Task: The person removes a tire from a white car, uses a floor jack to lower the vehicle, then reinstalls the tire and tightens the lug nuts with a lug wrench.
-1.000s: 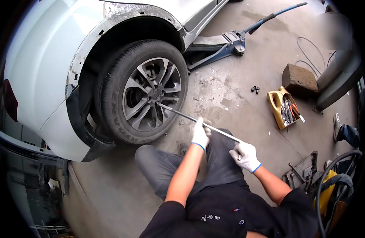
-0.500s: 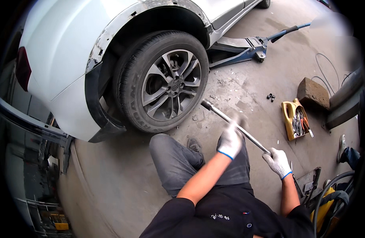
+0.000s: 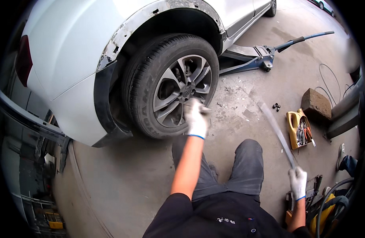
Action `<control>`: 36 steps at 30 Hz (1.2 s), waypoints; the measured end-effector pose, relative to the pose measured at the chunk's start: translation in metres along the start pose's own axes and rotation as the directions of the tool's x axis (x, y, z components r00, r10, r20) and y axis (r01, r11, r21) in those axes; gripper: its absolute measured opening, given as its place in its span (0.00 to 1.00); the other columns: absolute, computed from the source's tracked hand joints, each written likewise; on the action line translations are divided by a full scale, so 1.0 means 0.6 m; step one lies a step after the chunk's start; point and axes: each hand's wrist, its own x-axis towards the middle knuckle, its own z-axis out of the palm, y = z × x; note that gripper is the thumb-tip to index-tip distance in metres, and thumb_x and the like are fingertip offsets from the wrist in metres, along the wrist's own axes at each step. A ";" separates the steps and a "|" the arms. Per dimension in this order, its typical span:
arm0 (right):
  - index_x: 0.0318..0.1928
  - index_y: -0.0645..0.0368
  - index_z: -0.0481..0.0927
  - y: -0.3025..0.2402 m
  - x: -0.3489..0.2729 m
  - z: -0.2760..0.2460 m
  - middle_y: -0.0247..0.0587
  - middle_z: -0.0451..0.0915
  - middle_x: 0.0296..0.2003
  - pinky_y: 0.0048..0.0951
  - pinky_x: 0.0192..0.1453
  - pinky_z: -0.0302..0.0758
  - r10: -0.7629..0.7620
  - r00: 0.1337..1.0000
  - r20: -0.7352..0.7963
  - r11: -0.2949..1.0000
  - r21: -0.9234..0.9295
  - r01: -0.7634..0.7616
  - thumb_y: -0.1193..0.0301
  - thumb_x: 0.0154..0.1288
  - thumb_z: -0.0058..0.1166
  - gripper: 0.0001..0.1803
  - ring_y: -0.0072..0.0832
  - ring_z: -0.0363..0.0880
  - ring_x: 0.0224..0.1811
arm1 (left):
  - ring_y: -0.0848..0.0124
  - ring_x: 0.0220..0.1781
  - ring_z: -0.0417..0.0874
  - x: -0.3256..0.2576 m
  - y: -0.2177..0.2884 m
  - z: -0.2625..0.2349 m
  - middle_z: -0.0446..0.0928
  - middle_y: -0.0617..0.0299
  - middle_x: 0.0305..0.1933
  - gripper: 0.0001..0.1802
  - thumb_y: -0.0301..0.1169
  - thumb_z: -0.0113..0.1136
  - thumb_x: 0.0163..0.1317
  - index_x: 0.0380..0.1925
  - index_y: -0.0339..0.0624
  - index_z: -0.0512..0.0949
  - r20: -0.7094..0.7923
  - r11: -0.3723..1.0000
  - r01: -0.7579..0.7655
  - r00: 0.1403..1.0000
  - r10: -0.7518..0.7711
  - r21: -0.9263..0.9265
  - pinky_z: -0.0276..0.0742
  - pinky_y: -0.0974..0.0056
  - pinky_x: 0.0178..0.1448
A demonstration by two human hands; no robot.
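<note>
My left hand [image 3: 197, 120], in a white knitted glove, reaches to the hub of a car wheel [image 3: 172, 89] with a dark tyre and silver spokes. Its fingers are bunched near the wheel bolts; what they pinch, if anything, is hidden and partly blurred. Off to the right, my gloved right hand [image 3: 298, 182] is closed round the lower end of a long-handled lug wrench [image 3: 278, 133]. The bar slants up and away to the left, smeared by motion, its far end apart from the wheel.
A blue floor jack [image 3: 254, 59] stands beside the white car [image 3: 67, 59]. Small dark nuts [image 3: 276, 107] lie on the floor near a cut-open yellow jug [image 3: 292, 129] of tools and a brown block [image 3: 316, 104]. Another person's shoe [image 3: 341, 156] shows at right.
My left hand has let go of the wrench and moved up-left to the wheel hub. My right hand has swung the wrench to the right, away from the wheel.
</note>
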 end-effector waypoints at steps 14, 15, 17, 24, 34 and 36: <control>0.31 0.50 0.68 -0.439 0.226 0.112 0.24 0.55 0.16 0.24 0.15 0.53 -0.110 0.948 -0.298 0.054 0.951 0.305 0.46 0.78 0.38 0.24 0.18 0.50 0.12 | 0.71 0.22 0.78 -0.040 -0.188 0.064 0.75 0.64 0.29 0.08 0.35 0.58 0.70 0.43 0.52 0.69 0.111 0.896 0.419 0.893 -0.436 0.148 0.82 0.60 0.23; 0.31 0.50 0.68 -0.449 0.235 0.128 0.24 0.55 0.15 0.24 0.15 0.53 -0.135 0.949 -0.285 0.067 0.953 0.296 0.45 0.78 0.38 0.24 0.18 0.49 0.12 | 0.71 0.22 0.78 -0.020 -0.177 0.057 0.74 0.64 0.29 0.08 0.35 0.59 0.70 0.43 0.52 0.69 0.101 0.889 0.414 0.893 -0.438 0.196 0.82 0.60 0.23; 0.31 0.49 0.68 -0.466 0.254 0.169 0.24 0.54 0.15 0.25 0.14 0.52 -0.201 0.938 -0.283 0.098 0.947 0.307 0.45 0.77 0.38 0.24 0.18 0.49 0.11 | 0.69 0.22 0.79 0.007 -0.160 0.043 0.74 0.62 0.27 0.11 0.37 0.59 0.69 0.44 0.49 0.69 0.075 0.872 0.368 0.908 -0.411 0.324 0.80 0.60 0.21; 0.30 0.55 0.69 -0.524 0.301 0.333 0.30 0.63 0.14 0.25 0.13 0.57 -0.239 0.926 -0.294 0.309 0.881 0.359 0.42 0.74 0.44 0.28 0.20 0.58 0.10 | 0.68 0.17 0.78 0.110 -0.101 -0.044 0.77 0.60 0.23 0.15 0.41 0.58 0.65 0.34 0.40 0.74 0.034 0.761 0.221 0.952 -0.304 0.610 0.74 0.60 0.20; 0.47 0.66 0.74 -0.704 0.425 0.186 0.36 0.75 0.25 0.25 0.27 0.73 -0.460 0.775 -0.433 0.349 0.714 0.607 0.64 0.76 0.34 0.18 0.23 0.74 0.23 | 0.77 0.14 0.66 0.089 0.006 -0.084 0.66 0.68 0.19 0.11 0.38 0.59 0.66 0.29 0.48 0.70 -0.193 0.909 0.288 0.952 -0.238 0.301 0.59 0.69 0.14; 0.47 0.66 0.75 -0.745 0.474 0.111 0.38 0.76 0.26 0.25 0.30 0.74 -0.557 0.625 -0.547 0.293 0.575 0.764 0.64 0.77 0.35 0.18 0.23 0.74 0.24 | 0.78 0.13 0.66 0.110 0.006 -0.095 0.67 0.69 0.20 0.11 0.39 0.59 0.66 0.31 0.48 0.70 -0.209 0.928 0.217 0.965 -0.158 0.304 0.58 0.69 0.13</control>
